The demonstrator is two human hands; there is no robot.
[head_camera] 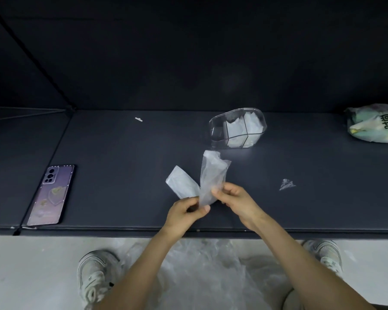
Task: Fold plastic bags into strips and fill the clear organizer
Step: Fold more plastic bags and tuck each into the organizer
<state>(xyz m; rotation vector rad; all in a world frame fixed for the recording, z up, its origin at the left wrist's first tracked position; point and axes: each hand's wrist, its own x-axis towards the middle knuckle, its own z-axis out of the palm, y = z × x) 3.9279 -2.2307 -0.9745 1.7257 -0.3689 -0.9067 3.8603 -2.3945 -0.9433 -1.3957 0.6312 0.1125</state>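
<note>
Bag strip (pixel 212 175) pinched by left hand (pixel 184 212), right hand (pixel 235 198); fold hidden behind hands.

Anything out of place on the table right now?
Minor only. A crumpled plastic scrap lies loose to the right of the right hand, and a small white bit sits left of the clear organizer. The phone lies close to the front edge of the table. Nothing looks spilled or broken.
</note>
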